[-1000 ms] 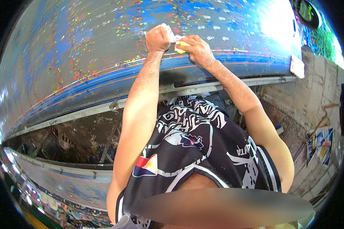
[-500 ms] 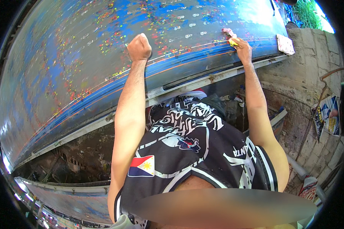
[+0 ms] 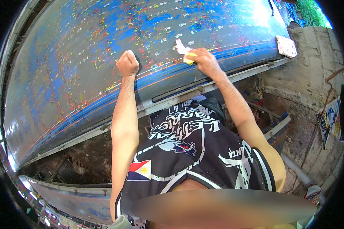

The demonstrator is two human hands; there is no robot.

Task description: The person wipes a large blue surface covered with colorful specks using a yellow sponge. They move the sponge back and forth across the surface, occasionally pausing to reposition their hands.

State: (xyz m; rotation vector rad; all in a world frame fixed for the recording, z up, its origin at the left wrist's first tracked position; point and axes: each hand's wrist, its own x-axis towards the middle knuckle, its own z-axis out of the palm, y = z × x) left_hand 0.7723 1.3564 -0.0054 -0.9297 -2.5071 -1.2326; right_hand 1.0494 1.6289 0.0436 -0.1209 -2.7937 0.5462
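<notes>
Grey, streaked with bright blue and flecked with red, yellow and green, the long table (image 3: 99, 72) extends in front of the person I am watching. Rows of small white motifs (image 3: 182, 24) mark its top. A dark blue band with a thin orange line follows the near edge, and a metal rail (image 3: 164, 100) runs below that edge.

Right hand (image 3: 206, 63): fingers closed, gripping a crumpled yellow wad (image 3: 190, 58) between thumb and fingers. Position: over the near part of the table, just above the blue band. A pale pink strip (image 3: 180, 46) extends from the wad, away from the body, toward the white motifs. Whether wad and strip form one piece cannot be determined. The hand is slightly blurred.

Left hand (image 3: 127, 63): curled into a fist, thumb uppermost, positioned over the table to the left of the wad and well apart from it. Whether the fist encloses anything, or touches the surface, cannot be determined. A dark shadow lies just beside it on the right.

Both arms are extended forward from a black sleeveless shirt (image 3: 176, 160) with white graphics. At the right end of the table sits a whitish, stained pad (image 3: 286, 46); beyond it is a rough concrete surface (image 3: 283, 82). A second table (image 3: 72, 196) stands at the lower left.
</notes>
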